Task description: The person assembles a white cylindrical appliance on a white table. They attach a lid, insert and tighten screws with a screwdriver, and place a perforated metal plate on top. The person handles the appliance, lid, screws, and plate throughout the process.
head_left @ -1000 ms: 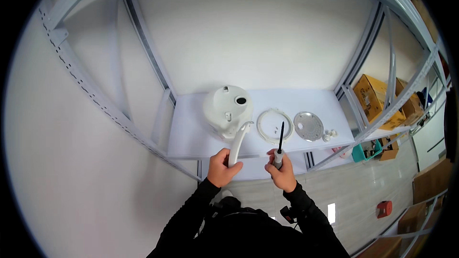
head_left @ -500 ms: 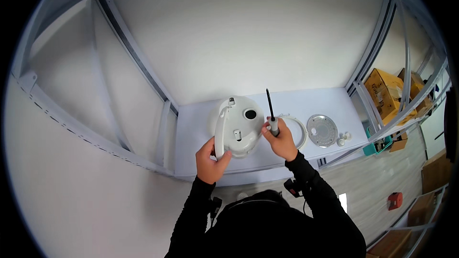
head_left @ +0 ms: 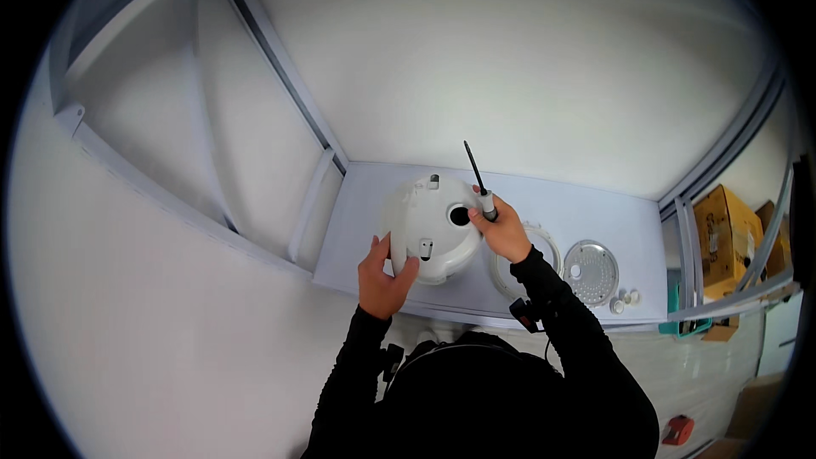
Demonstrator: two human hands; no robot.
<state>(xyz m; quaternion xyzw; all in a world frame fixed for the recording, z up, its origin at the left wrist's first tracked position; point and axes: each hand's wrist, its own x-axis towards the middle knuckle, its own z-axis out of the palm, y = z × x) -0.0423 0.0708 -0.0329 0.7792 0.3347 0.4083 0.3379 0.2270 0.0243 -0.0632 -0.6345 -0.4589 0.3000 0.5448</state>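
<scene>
A rounded white appliance lid point(head_left: 439, 242), which looks like a rice cooker's, is tilted above the left half of the table. It has a dark round opening and two small slotted recesses. My left hand point(head_left: 384, 287) grips its near left edge, thumb on the top face and fingers on the outer side. Held upright in my right hand point(head_left: 508, 234) is a screwdriver point(head_left: 488, 203) with a grey handle and a dark shaft pointing up and away. The right thumb lies against the lid's right side, close to the round opening. Whatever is under the lid is hidden.
To the right on the white table point(head_left: 355, 221) lie a white ring point(head_left: 558, 248), a perforated metal disc point(head_left: 597, 274) and several small white parts point(head_left: 618, 307). Grey frame posts point(head_left: 285, 59) stand around the table. Cardboard boxes point(head_left: 721, 238) and a teal bin point(head_left: 685, 325) are beyond its right end.
The lid has turned, so its raised handle on the left no longer shows clearly. The screwdriver leans a little more to the left, still in my right hand. The whole view has shifted.
</scene>
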